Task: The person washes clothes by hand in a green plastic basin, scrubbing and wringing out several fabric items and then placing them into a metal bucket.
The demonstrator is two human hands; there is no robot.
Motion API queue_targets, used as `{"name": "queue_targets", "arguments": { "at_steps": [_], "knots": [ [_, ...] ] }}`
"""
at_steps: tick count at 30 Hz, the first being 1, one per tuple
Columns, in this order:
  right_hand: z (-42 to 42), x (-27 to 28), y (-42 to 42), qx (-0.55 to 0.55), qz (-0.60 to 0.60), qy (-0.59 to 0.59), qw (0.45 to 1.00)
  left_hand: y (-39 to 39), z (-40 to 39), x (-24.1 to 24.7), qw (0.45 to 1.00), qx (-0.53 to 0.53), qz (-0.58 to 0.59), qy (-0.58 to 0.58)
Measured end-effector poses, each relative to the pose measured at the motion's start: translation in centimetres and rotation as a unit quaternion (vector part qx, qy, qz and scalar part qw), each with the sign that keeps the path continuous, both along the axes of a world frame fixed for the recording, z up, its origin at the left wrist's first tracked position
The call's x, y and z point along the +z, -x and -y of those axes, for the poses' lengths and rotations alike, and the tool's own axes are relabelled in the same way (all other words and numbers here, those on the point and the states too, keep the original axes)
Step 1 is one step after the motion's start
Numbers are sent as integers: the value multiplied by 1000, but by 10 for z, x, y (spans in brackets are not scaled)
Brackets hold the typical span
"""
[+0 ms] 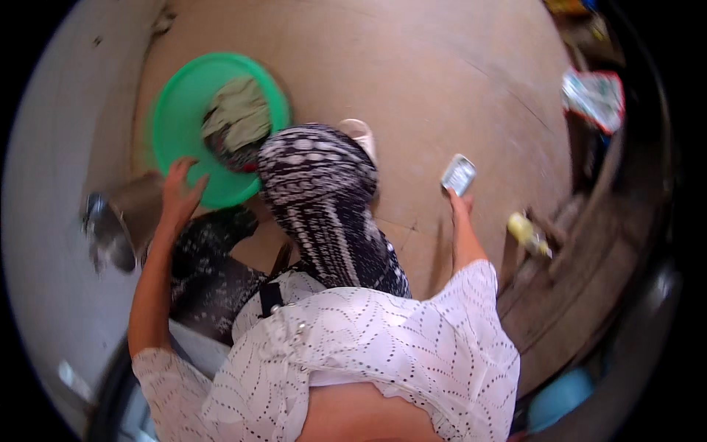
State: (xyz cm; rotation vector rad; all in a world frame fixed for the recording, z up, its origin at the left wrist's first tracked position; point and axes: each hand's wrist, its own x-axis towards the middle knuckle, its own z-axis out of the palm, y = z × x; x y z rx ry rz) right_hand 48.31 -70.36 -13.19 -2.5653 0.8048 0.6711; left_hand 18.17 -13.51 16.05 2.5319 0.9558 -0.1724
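Note:
My left hand (pixel 182 188) is over the near left side of a round green plastic basin (pixel 177 94), fingers apart and nothing in them. Whether it touches the rim cannot be made out. Inside the basin, a pale greenish cloth (pixel 243 113) lies crumpled on a darker, patterned cloth (pixel 221 148). Out to the right, my right hand (pixel 461 201) grips a small, flat, whitish rectangular object (pixel 458 174) by its near end; what it is exactly is unclear. My knee in black-and-white patterned trousers (pixel 317 166) covers part of the basin's right edge.
A brownish cylindrical container (pixel 138 207) stands by the wall at left, with a shiny metal item (pixel 113 232) beside it. At right, a yellow-ended bottle (pixel 522 227) is near wooden furniture (pixel 591 298). A red-edged plastic packet (pixel 596 99) and a blue object (pixel 560 398) are farther right.

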Motion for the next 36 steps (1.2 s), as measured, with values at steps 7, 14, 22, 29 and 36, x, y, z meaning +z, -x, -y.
{"name": "queue_targets", "arguments": {
  "at_steps": [7, 14, 22, 29, 36],
  "knots": [
    [-19, -32, 0, -69, 10, -21, 997, -4, -13, -28, 995, 91, -22, 32],
    [-114, -4, -17, 14, -41, 118, 992, -15, -28, -75, 994, 76, -79, 26],
    [-267, 14, -52, 430, 60, 104, 895, -83, -66, -164, 983, 87, 80, -137],
    [-373, 63, -69, 566, 140, -166, 795, -117, -67, -158, 985, 66, -134, 85],
    [-471, 224, -49, 642, 91, -390, 654, -12, -39, -140, 871, 127, -39, 472]
  ]
}}
